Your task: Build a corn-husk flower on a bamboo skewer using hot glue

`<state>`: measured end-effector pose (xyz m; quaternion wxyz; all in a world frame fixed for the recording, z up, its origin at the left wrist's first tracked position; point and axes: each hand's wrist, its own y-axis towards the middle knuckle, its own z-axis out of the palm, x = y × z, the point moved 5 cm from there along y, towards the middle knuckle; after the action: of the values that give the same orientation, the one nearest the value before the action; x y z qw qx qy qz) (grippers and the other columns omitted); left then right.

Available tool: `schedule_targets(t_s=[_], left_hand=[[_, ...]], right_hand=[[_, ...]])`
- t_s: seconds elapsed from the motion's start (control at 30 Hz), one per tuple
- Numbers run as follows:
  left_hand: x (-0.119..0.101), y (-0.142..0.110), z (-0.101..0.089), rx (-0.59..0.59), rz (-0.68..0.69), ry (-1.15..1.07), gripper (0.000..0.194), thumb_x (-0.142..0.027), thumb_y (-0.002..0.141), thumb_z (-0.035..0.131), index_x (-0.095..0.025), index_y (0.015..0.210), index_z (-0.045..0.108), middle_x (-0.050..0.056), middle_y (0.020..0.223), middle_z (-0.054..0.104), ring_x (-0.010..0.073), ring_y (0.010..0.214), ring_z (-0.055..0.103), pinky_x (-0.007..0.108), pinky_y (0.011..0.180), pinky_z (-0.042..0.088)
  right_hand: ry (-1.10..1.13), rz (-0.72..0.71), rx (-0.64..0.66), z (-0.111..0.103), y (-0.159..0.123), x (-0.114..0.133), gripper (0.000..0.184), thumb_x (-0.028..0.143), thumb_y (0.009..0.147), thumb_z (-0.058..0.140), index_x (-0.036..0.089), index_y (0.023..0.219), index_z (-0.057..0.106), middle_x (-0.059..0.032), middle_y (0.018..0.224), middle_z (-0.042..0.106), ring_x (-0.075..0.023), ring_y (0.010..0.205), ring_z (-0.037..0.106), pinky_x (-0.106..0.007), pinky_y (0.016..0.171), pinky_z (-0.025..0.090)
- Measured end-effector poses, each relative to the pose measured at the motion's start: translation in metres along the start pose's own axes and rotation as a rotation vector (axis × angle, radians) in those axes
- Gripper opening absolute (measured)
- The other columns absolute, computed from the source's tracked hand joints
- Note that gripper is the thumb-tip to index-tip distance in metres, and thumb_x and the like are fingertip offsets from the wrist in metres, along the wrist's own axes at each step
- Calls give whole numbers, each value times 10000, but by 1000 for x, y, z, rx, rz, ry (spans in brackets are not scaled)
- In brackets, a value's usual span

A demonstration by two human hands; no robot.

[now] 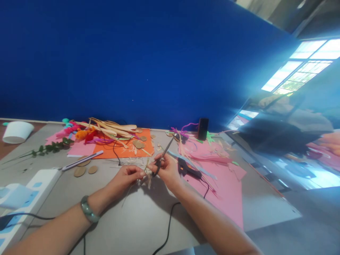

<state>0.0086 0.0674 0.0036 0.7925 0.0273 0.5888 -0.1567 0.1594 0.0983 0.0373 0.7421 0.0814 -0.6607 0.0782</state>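
My left hand (130, 174) pinches a small bundle of straw-coloured strips (147, 180) over the table. Thin strands hang from it toward the tabletop. In my right hand (168, 170) is a pair of dark scissors (166, 148), its blades pointing up and away from me. The fingers of that hand also touch or hold the strips; which of the two I cannot tell. Both hands are close together, thumbs almost meeting. Just right of my right hand lies a black glue gun (189, 169) with an orange part, resting on pink paper (225, 187).
Left are a power strip (39, 187), a white cup (18, 132), a leafy sprig (50, 147), a pen (83, 160) and wooden discs (79, 171). Behind are orange paper (124, 152), dried strips (111, 127) and a black box (203, 129). Cables cross the front. A blurred person (305, 120) sits right.
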Motion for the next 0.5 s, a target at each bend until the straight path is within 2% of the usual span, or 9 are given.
schedule_targets(t_s=[0.13,0.27,0.37,0.5], left_hand=[[-2,-1,2,1,10,-5,228,-354,671,764,-137,664,694,19,590,613,96,532,443,227,510,288],[-3,-1,4,29,6,16,229,-362,692,743,-139,665,698,36,624,640,102,540,457,229,514,295],[-2,-1,3,39,-7,42,273,-397,718,711,-131,658,699,30,590,610,81,486,390,228,470,237],[2,1,3,44,-52,77,310,-435,725,690,-130,675,703,-36,430,431,63,407,247,246,427,120]], right_hand=[[16,31,30,8,-4,1,447,207,588,817,204,874,473,35,681,674,-109,566,623,-214,554,487],[41,53,69,11,-6,0,431,204,602,807,205,874,473,49,668,657,-93,532,608,-202,534,478],[46,60,87,12,-7,0,428,221,609,804,208,876,470,52,660,651,-101,528,616,-211,535,491],[53,79,88,12,-7,0,428,229,607,807,207,875,474,51,673,650,-108,532,629,-212,525,492]])
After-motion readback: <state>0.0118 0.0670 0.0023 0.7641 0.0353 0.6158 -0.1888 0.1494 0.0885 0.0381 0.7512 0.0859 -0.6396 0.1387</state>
